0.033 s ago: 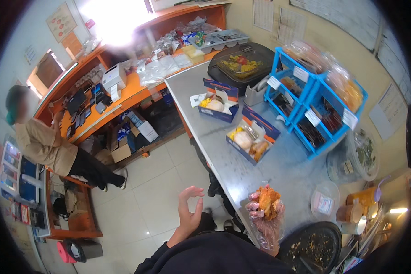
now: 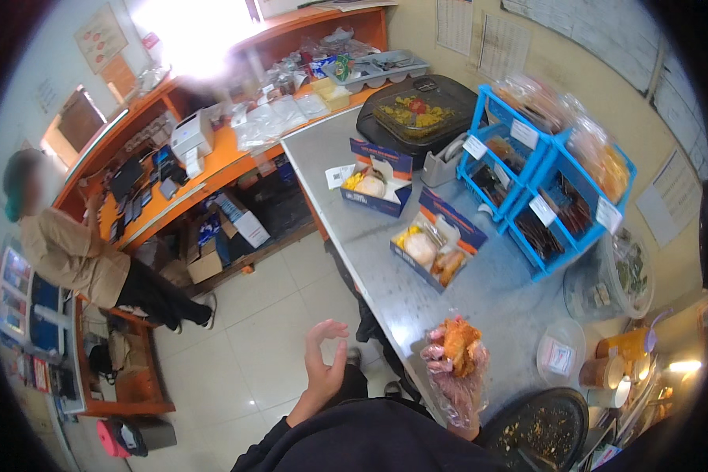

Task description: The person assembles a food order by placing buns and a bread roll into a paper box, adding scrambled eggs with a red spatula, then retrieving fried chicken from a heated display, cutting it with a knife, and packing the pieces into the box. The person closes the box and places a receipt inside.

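Observation:
My right hand [image 2: 455,370], in a clear plastic glove, is closed around a piece of golden-brown fried chicken [image 2: 462,346] above the near end of the metal table [image 2: 354,236]. My left hand [image 2: 325,358] is bare and held up over the floor, thumb and curved fingers apart, with nothing in it. Beyond the chicken stands an open dark-blue meal box [image 2: 411,267], holding a white rice mound [image 2: 419,248], something yellow and a browned piece of food. Farther back is a second open meal box [image 2: 391,206], with rice and yellow food inside.
Blue stacked baskets [image 2: 539,204] with packets stand along the table's right side. A black pan with crumbs [image 2: 539,429] lies near my right arm, beside a clear round tub [image 2: 560,354]. A covered dark tray [image 2: 417,110] sits at the far end. At the left, a person [image 2: 79,248] stands by an orange counter.
The whole view has swung slightly. Both hands keep their pose, and the fried chicken stays in my right hand.

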{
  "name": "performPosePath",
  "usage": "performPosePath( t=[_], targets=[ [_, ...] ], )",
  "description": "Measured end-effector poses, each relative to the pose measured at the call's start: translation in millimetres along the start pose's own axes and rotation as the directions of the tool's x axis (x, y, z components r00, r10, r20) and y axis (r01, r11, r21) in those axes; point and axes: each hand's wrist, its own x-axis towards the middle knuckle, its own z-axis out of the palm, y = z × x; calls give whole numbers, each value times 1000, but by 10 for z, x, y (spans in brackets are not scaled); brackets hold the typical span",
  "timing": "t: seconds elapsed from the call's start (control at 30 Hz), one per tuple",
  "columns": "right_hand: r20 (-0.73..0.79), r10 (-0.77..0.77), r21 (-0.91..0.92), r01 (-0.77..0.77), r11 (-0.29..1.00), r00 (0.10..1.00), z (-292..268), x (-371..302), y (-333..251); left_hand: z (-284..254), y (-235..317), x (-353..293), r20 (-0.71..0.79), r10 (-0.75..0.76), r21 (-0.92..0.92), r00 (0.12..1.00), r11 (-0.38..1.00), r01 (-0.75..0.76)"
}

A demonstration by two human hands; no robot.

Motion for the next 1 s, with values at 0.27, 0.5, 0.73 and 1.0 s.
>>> performPosePath(
  t=[0.27,0.5,0.73,1.0],
  targets=[
    [6,-205,-361,193,912,979,-136,2824,4,-4,-1325,2068,374,74,273,924,944,-186],
    [-157,-422,-382,340,860,893,-628,4209,-544,222,-2474,3064,717,27,489,697,693,-530],
    [357,-756,-835,-176,-522,549,-541,4249,-372,87,-2534,3179,743,14,445,669,737,-509],
    [375,-513,-193,-476,-858,772,-523,4213,-276,76,-2620,3212,744,101,303,661,830,-468]
  ],
)
